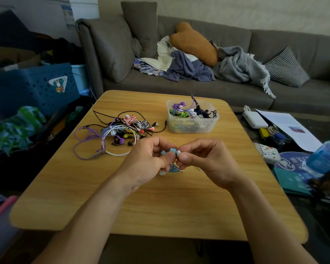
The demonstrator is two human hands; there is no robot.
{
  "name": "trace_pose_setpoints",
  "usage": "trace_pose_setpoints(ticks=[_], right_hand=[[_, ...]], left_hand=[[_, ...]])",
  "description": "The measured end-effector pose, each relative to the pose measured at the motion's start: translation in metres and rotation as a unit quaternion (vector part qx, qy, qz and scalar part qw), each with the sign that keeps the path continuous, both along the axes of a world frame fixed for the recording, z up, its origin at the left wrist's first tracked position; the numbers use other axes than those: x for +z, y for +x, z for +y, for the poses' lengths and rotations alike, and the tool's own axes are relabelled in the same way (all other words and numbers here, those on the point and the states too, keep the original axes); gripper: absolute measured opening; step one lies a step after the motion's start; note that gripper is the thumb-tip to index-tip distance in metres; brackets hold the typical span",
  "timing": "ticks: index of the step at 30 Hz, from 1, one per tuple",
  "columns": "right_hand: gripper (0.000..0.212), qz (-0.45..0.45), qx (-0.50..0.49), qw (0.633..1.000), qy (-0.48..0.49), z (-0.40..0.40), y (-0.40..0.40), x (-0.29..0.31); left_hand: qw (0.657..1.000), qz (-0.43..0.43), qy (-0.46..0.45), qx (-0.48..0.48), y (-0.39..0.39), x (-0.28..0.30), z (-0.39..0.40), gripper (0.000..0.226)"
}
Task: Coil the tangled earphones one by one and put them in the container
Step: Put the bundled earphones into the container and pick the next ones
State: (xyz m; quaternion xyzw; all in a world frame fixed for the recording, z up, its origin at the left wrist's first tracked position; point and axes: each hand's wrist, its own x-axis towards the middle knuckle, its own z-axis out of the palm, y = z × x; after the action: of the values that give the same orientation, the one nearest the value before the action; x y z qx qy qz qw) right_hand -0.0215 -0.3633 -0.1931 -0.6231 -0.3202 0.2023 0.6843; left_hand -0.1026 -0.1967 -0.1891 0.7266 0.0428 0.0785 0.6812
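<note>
both hands, left hand (151,157) and right hand (200,159), pinch the light-blue earphones (172,151) above the wooden table (160,206), near the plastic container (192,119); a slackened pinch would likely unravel the coil.

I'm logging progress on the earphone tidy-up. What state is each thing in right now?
Light blue earphones: off the table, pinched by both hands.
Left hand: fingers curled round the earphones.
Right hand: fingers pinching an earbud.
Tangled pile: still knotted, lying on the table.
Container: uncovered, partly filled with earphones.
</note>
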Motion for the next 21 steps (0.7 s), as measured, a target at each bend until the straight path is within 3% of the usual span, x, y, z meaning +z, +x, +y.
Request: trace_pose_setpoints(ticks=[7,14,21], right_hand=[[0.012,-0.009,-0.009,1.000,0.011,0.0019,-0.0004,-0.0009],[0.011,-0.032,-0.016,0.999,0.030,0.0016,0.0015,-0.0033],[0.009,-0.001,-0.003,0.999,0.050,0.0039,0.0016,-0.0067]], left_hand=[[0.998,-0.023,0.038,0.036,0.0016,-0.0029,-0.0008,0.016],[0.999,0.016,-0.047,0.023,0.0007,0.0025,-0.0053,0.016],[0.999,-0.021,0.018,0.027,0.0001,0.0054,-0.0045,0.019]])
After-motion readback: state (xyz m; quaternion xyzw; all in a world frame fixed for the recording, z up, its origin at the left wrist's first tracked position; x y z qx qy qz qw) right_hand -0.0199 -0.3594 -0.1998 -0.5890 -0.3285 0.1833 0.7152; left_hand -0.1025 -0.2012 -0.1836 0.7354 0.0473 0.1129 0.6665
